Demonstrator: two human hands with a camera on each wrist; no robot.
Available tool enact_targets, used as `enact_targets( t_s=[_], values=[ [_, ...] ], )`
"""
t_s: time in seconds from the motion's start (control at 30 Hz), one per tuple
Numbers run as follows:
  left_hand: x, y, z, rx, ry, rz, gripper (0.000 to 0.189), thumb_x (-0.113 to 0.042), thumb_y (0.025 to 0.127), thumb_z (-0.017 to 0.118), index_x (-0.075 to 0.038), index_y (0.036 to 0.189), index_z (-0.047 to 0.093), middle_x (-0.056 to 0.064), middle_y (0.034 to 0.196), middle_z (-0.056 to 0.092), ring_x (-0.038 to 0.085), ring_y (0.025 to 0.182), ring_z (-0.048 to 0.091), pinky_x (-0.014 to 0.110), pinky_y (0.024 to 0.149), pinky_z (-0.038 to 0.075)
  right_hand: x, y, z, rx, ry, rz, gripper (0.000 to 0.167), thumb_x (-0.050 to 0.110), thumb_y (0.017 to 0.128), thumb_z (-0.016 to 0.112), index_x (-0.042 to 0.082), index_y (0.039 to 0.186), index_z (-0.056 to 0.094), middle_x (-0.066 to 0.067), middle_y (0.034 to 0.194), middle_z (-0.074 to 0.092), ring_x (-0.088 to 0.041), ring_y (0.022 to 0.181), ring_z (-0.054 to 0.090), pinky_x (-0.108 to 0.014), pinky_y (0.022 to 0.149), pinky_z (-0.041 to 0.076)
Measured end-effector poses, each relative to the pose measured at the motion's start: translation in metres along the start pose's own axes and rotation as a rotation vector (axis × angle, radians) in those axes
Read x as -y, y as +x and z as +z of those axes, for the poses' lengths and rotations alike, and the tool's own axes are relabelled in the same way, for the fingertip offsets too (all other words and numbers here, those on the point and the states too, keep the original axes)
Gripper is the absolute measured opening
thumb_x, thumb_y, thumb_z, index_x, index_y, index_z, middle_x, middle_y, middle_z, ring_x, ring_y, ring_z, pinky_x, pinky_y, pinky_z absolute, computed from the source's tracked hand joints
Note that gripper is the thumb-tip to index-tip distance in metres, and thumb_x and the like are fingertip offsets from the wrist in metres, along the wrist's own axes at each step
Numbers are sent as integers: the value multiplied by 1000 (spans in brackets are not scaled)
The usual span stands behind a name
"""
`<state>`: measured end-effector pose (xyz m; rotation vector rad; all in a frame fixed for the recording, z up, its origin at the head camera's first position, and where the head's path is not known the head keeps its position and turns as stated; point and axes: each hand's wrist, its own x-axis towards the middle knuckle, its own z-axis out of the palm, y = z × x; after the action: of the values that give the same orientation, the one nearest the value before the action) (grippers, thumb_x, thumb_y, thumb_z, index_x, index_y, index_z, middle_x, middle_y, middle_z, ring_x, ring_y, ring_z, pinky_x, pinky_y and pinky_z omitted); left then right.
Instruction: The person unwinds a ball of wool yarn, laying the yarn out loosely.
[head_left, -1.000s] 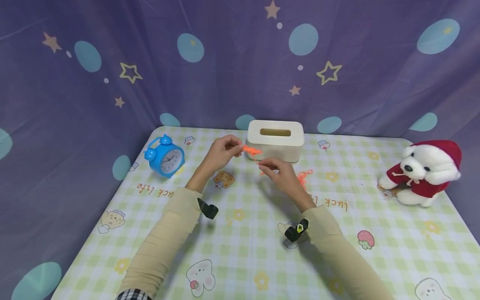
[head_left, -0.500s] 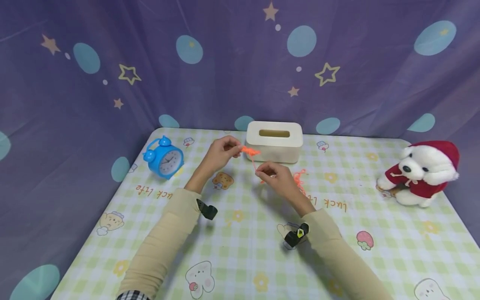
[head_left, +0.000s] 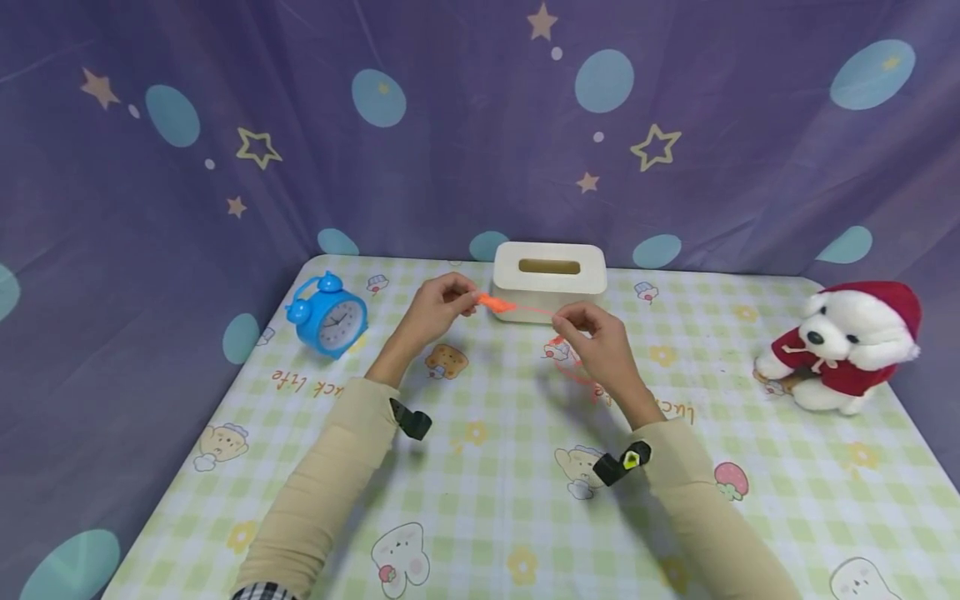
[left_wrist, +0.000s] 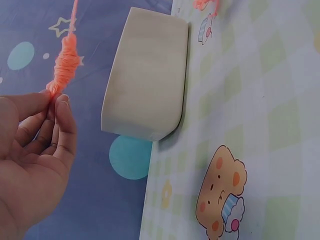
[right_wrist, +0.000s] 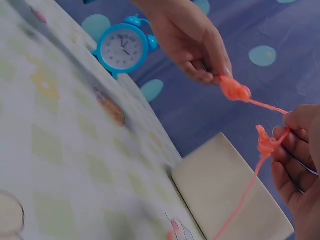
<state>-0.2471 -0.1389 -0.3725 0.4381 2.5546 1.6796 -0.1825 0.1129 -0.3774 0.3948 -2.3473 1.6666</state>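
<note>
My left hand (head_left: pixel 438 310) pinches one end of a small wound bundle of orange yarn (left_wrist: pixel 66 65) between thumb and fingertips, held above the table. From the bundle's other end a strand (right_wrist: pixel 267 106) runs taut to my right hand (head_left: pixel 597 340), which pinches it between thumb and forefinger. In the right wrist view a small tangle of yarn (right_wrist: pixel 266 145) hangs by the right fingers, and a loose tail drops from it. More orange yarn (head_left: pixel 573 371) shows below the right hand, partly hidden by it.
Behind the hands stands a cream tissue box (head_left: pixel 551 283) with a slot on top. A blue alarm clock (head_left: pixel 330 317) is at the left. At the right sits a white plush dog (head_left: pixel 843 346) in red. The checked tablecloth (head_left: pixel 465 500) meets a purple curtain (head_left: pixel 465 167) at the back.
My right hand first dipped with the strand, then swung right and up, drawing it out level from the bundle. The left hand has stayed almost in place, holding the bundle.
</note>
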Motion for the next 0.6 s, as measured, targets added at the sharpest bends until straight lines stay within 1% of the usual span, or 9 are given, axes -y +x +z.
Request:
enact_targets(
  t_s=[0.13, 0.17, 0.2, 0.27, 0.37, 0.4, 0.43, 0.5, 0.6],
  values=[
    [0, 0, -1, -4, -5, 6, 16, -21, 96, 60, -7, 101, 63, 22, 97, 65, 36, 90, 63, 31, 77, 55, -3, -3, -10, -11, -6, 8, 14, 8, 91, 64, -6, 95, 66, -21, 87, 67, -22, 79, 64, -20, 75, 49],
    [-4, -2, -1, -4, -4, -3, 16, -20, 96, 60, -6, 101, 63, 22, 96, 65, 36, 90, 63, 31, 77, 55, -5, -4, -13, -12, -7, 9, 15, 7, 91, 64, -7, 95, 65, -22, 87, 67, -24, 80, 64, -20, 75, 50],
    [-8, -4, -2, -1, -5, -6, 16, -19, 96, 59, -4, 102, 63, 21, 95, 65, 36, 90, 63, 31, 77, 55, -12, -5, -14, -16, -3, 14, 16, 11, 92, 65, -4, 95, 66, -20, 86, 67, -21, 79, 65, -19, 74, 50],
    [-8, -4, -2, 1, -11, -5, 18, -19, 96, 59, -3, 103, 63, 18, 94, 64, 31, 87, 63, 31, 77, 54, -16, -7, -18, -21, -8, 34, 17, 12, 92, 65, -5, 95, 66, -20, 86, 67, -25, 80, 65, -19, 74, 50],
    [-7, -3, -2, 3, -9, -13, 20, -19, 96, 59, -1, 104, 62, 12, 92, 64, 28, 86, 63, 32, 79, 55, -21, -11, -24, -37, -28, 55, 18, 13, 93, 64, -4, 96, 66, -21, 88, 68, -28, 82, 66, -19, 74, 50],
    [-3, -2, -2, 1, -13, -4, 20, -20, 96, 59, -2, 104, 62, 10, 91, 64, 28, 86, 63, 31, 78, 55, -22, -12, -26, -50, -39, 59, 17, 13, 93, 64, -4, 96, 66, -21, 88, 68, -26, 81, 66, -18, 73, 49],
    [2, 0, -1, -3, -12, -2, 19, -22, 96, 60, -4, 103, 63, 9, 90, 64, 26, 85, 63, 31, 77, 55, -18, -14, -28, -57, -49, 69, 16, 11, 93, 64, -5, 96, 65, -23, 90, 68, -27, 81, 66, -18, 73, 49],
    [3, 0, -2, -6, -10, 2, 18, -21, 96, 60, -5, 102, 63, 9, 90, 65, 32, 88, 63, 30, 77, 55, -21, -15, -34, -81, -59, 65, 15, 9, 92, 64, -6, 96, 65, -23, 90, 67, -20, 79, 65, -17, 72, 48],
    [2, 0, -2, -10, -13, -2, 17, -21, 95, 61, -5, 101, 64, 9, 89, 66, 31, 87, 64, 29, 74, 55, -25, -16, -41, -114, -73, 67, 15, 9, 92, 64, -6, 96, 66, -22, 90, 67, -9, 76, 63, -16, 72, 47]
  ],
)
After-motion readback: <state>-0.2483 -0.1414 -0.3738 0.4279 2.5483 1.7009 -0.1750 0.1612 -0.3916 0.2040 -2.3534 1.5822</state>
